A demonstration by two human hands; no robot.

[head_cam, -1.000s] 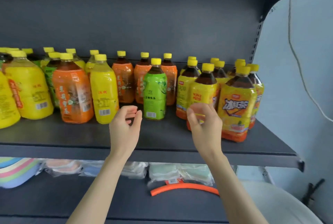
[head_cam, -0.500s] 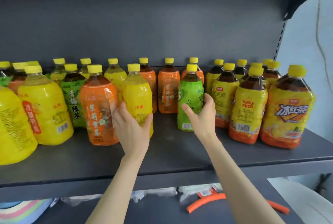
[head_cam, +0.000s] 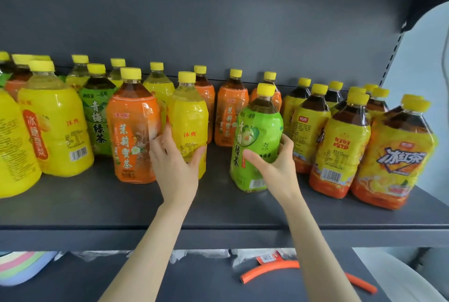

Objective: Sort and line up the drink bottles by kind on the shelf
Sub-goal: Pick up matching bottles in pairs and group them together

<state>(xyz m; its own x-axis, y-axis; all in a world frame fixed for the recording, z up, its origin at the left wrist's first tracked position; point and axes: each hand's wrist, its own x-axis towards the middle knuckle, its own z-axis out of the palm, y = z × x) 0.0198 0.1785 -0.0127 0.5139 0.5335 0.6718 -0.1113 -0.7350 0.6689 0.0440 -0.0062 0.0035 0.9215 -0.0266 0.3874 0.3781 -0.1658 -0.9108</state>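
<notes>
Glossy plastic green bottle (head_cam: 257, 141) with crinkled shiny film label stands on the smooth, matt dark-grey shelf (head_cam: 218, 214).

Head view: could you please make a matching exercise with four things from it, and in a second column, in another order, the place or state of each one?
Column one
1. front green bottle
2. middle yellow bottle
3. yellow-orange bottle with large white lettering
4. orange tube

Column two
A. lies on the lower shelf
B. gripped by the left hand
C. stands untouched at the right end of the upper shelf
D. gripped by the right hand

Pairs: 1-D, 2-B, 3-C, 4-A
</notes>
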